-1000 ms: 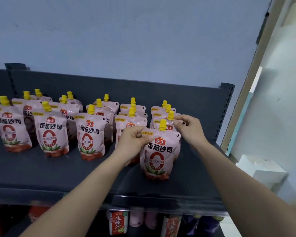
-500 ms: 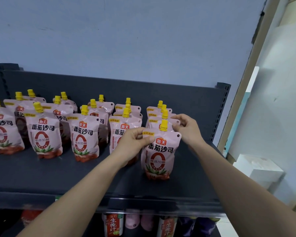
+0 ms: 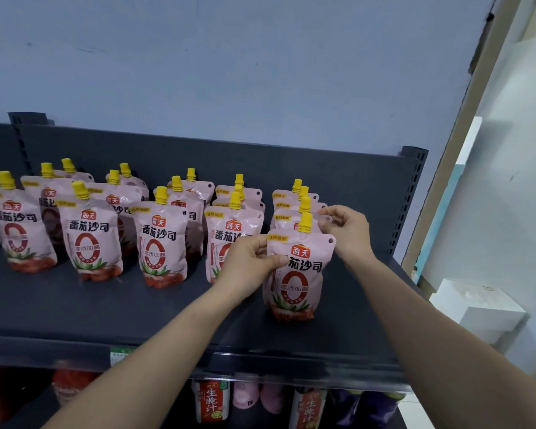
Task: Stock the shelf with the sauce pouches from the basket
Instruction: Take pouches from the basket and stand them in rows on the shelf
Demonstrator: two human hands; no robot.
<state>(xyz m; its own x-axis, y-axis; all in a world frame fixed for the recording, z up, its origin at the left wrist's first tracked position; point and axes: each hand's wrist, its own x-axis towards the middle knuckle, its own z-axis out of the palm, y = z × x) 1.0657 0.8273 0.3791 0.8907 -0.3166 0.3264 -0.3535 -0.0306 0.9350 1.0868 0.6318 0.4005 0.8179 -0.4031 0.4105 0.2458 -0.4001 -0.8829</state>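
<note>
Pink sauce pouches with yellow caps stand in several columns on the dark grey shelf (image 3: 106, 314). The front pouch (image 3: 300, 274) of the rightmost column stands upright near the shelf's right end. My left hand (image 3: 248, 264) grips its left edge, thumb across the front. My right hand (image 3: 348, 232) pinches the top right corner of the pouch behind it (image 3: 287, 218), just right of the front cap. More pouches (image 3: 291, 198) line up behind these two. The basket is out of view.
The shelf's perforated upright (image 3: 412, 193) closes the right end, close to my right hand. A lower shelf holds bottles and pouches (image 3: 211, 404). A white box (image 3: 477, 308) sits on the floor at the right. A blue wall rises behind.
The front pouch stays upright in the same spot. My left thumb has slid slightly down its left edge. My right hand remains at the corner of the pouch behind.
</note>
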